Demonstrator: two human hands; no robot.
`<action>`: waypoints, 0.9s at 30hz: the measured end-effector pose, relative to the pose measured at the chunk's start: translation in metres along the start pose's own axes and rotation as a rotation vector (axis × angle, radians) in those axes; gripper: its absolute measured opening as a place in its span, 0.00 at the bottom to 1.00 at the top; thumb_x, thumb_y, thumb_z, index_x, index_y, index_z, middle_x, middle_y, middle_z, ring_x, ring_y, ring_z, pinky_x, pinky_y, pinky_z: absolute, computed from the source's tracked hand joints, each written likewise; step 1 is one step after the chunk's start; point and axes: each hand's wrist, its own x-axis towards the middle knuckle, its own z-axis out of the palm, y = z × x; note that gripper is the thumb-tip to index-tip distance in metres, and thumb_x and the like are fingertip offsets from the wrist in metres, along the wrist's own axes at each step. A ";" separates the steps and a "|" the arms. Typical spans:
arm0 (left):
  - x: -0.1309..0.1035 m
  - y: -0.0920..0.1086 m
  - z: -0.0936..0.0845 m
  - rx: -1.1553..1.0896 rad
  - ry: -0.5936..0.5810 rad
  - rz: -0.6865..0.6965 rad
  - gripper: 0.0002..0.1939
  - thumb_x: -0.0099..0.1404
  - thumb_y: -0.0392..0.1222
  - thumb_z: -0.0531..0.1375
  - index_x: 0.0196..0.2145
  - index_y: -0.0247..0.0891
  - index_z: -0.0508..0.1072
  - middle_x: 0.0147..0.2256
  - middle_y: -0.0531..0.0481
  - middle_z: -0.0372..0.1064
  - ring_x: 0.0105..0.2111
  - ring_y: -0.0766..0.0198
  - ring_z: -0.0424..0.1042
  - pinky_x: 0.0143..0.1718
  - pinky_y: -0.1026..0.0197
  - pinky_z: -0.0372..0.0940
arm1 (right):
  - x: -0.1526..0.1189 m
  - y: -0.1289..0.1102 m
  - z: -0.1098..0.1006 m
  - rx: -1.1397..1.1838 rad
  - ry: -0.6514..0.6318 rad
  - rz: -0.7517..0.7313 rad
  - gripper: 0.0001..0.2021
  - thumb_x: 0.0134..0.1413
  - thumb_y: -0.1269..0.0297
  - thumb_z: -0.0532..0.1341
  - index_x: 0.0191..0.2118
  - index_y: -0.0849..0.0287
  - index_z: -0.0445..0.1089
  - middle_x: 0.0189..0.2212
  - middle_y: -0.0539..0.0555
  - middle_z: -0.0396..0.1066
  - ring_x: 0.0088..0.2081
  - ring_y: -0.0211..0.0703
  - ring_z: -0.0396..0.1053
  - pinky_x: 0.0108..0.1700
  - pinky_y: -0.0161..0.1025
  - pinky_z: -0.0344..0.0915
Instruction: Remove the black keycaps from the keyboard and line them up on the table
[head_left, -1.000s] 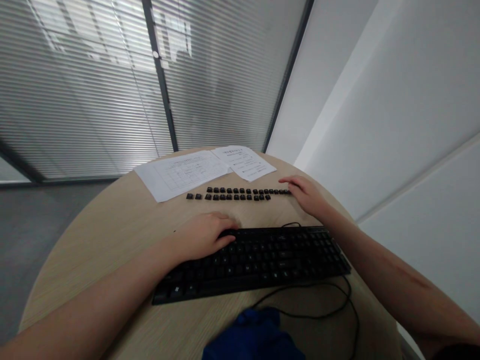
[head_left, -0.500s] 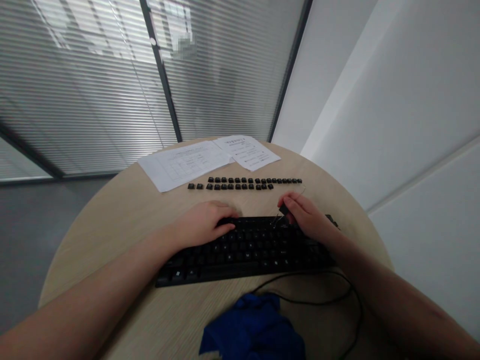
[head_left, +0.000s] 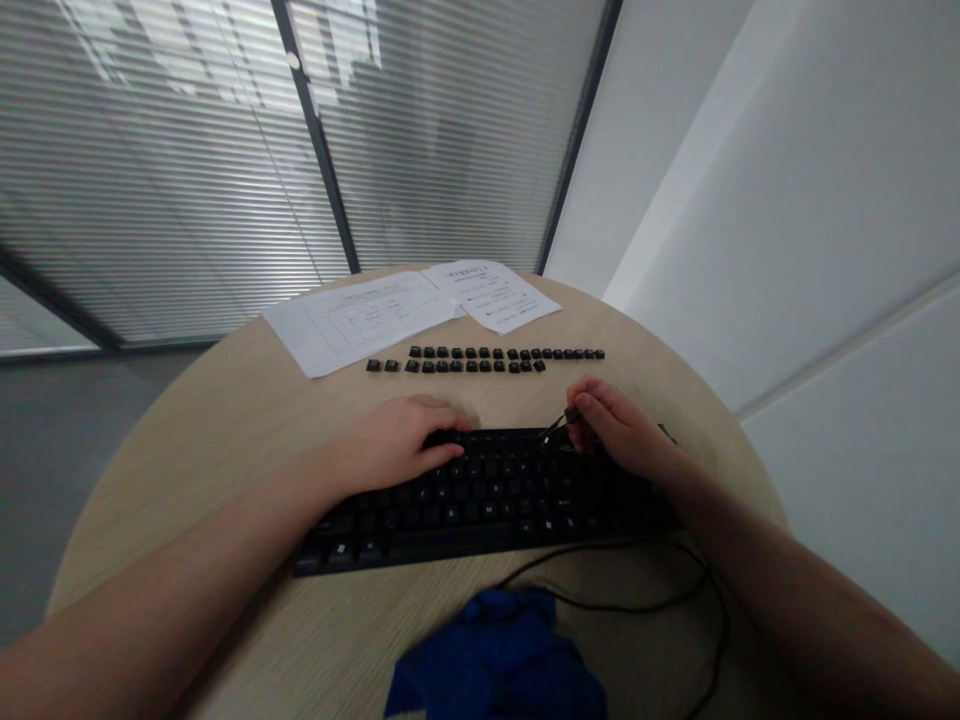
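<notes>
A black keyboard point(head_left: 457, 545) lies on the round wooden table in front of me. My left hand point(head_left: 401, 440) grips its far edge, with the fingers over the back and the thumb on the near side. In my right hand point(head_left: 619, 428) is a keycap puller point(head_left: 572, 414), pinched by its dark handle. The puller's wire ends reach down to the top row of the keyboard, right of the middle. Whether the wires hold a key cannot be made out. Beyond the keyboard, several loose black keycaps point(head_left: 457, 367) stand in two rows.
Two sheets of printed paper point(head_left: 337, 325) lie at the table's point(head_left: 187, 420) far side. A blue cloth point(head_left: 499, 660) is bunched at the near edge. The black cable point(head_left: 630, 608) loops between the cloth and my right forearm. A wall and blinds stand behind.
My right hand has turned slightly and shifted a little right, tilting the puller lower over the top row. The left hand keeps its hold. The whole view has shifted slightly.
</notes>
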 end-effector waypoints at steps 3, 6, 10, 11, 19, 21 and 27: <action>0.000 0.002 -0.001 -0.003 -0.001 0.001 0.15 0.71 0.45 0.58 0.51 0.42 0.78 0.47 0.46 0.79 0.47 0.53 0.76 0.53 0.51 0.67 | 0.000 0.003 0.000 -0.006 0.002 0.012 0.21 0.64 0.40 0.56 0.36 0.54 0.61 0.21 0.45 0.66 0.21 0.37 0.65 0.24 0.35 0.62; 0.000 0.001 -0.001 -0.003 -0.001 -0.002 0.15 0.71 0.46 0.58 0.51 0.43 0.78 0.48 0.47 0.79 0.47 0.54 0.76 0.53 0.52 0.68 | -0.002 0.002 0.000 -0.060 -0.043 0.000 0.19 0.64 0.42 0.57 0.36 0.54 0.61 0.20 0.46 0.66 0.22 0.38 0.64 0.26 0.35 0.62; 0.000 0.001 0.000 -0.001 -0.002 -0.012 0.16 0.71 0.47 0.58 0.52 0.44 0.78 0.48 0.47 0.79 0.47 0.53 0.76 0.52 0.52 0.67 | -0.003 0.001 0.000 -0.108 -0.057 -0.022 0.19 0.66 0.42 0.55 0.36 0.54 0.60 0.21 0.46 0.67 0.23 0.38 0.65 0.27 0.36 0.62; 0.000 0.001 0.000 0.000 -0.002 -0.014 0.15 0.71 0.46 0.58 0.52 0.43 0.78 0.48 0.47 0.79 0.48 0.53 0.76 0.52 0.52 0.67 | -0.003 0.001 0.001 -0.109 -0.064 -0.025 0.19 0.66 0.42 0.54 0.36 0.54 0.60 0.22 0.47 0.66 0.23 0.38 0.65 0.27 0.36 0.61; 0.001 0.002 0.000 -0.019 -0.005 -0.024 0.16 0.70 0.46 0.58 0.51 0.42 0.79 0.47 0.46 0.79 0.47 0.53 0.76 0.51 0.52 0.67 | -0.006 -0.003 -0.001 -0.231 -0.165 -0.115 0.16 0.70 0.48 0.52 0.36 0.55 0.62 0.23 0.47 0.66 0.25 0.39 0.64 0.31 0.37 0.62; 0.001 0.001 0.000 -0.024 -0.001 -0.020 0.16 0.70 0.47 0.58 0.51 0.42 0.79 0.46 0.46 0.79 0.47 0.53 0.76 0.51 0.52 0.66 | -0.007 -0.007 -0.001 -0.281 -0.191 -0.133 0.14 0.70 0.52 0.53 0.37 0.55 0.64 0.23 0.47 0.67 0.25 0.39 0.63 0.30 0.37 0.60; 0.001 -0.001 0.001 -0.009 -0.005 -0.011 0.17 0.70 0.48 0.57 0.51 0.42 0.78 0.46 0.46 0.79 0.47 0.52 0.76 0.51 0.51 0.66 | -0.006 -0.011 0.004 -0.467 -0.224 -0.195 0.09 0.65 0.57 0.59 0.38 0.55 0.70 0.31 0.52 0.73 0.34 0.45 0.69 0.39 0.41 0.63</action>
